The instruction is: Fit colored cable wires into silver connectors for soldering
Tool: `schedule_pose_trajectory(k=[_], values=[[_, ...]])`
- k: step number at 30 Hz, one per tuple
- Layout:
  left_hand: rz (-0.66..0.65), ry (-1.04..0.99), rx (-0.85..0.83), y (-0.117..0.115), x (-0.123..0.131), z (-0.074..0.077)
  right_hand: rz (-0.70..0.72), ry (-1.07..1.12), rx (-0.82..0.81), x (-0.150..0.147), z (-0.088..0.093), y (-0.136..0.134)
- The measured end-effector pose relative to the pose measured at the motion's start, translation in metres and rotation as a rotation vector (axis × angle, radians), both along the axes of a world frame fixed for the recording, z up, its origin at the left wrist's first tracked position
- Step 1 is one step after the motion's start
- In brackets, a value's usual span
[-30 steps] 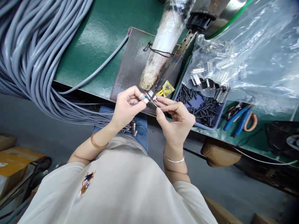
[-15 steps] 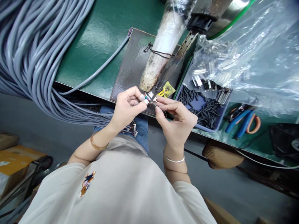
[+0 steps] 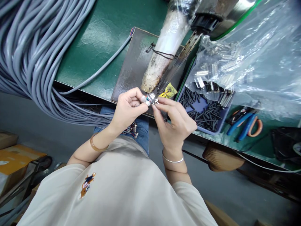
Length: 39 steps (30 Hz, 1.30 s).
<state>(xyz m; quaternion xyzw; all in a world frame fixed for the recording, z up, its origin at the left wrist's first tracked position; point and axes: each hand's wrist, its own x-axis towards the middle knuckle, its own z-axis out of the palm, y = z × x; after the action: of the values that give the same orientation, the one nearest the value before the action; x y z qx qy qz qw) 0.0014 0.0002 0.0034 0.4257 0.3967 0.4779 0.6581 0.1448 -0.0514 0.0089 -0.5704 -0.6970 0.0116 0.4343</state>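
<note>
My left hand [image 3: 131, 105] pinches the coloured wires at one side of a small metal pin connector [image 3: 151, 96]. On the connector's other side, my right hand [image 3: 172, 119] has thumb and forefinger nearly together; what lies between them is too small to make out. The tip of a long metal tool [image 3: 175, 69], hanging from a stand, reaches down to the connector. Beside it a worn, whitish tube [image 3: 162, 51], tied with dark cord, ends just above my fingers. A yellow piece [image 3: 169, 91] lies right of the tool tip.
Grey cables [image 3: 37, 56] are heaped at the left. On the right are a blue tray [image 3: 218, 130] of short black tubes, a plastic bag [image 3: 221, 62] of metal connectors and pliers [image 3: 245, 125]. A dark board [image 3: 131, 69] lies on the green table [image 3: 108, 28].
My right hand has moved slightly left, its fingers closer to the connector. The thin pale wire that showed at its fingertips is no longer clearly visible. My left hand has stayed nearly still.
</note>
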Motion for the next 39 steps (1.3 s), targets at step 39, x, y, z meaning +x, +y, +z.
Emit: schedule_pose_trajectory(k=[39], values=[[-0.428,0.451,0.208,-0.051,-0.027,-0.023,-0.004,0.175,-0.105,0.035,0.004,-0.033]])
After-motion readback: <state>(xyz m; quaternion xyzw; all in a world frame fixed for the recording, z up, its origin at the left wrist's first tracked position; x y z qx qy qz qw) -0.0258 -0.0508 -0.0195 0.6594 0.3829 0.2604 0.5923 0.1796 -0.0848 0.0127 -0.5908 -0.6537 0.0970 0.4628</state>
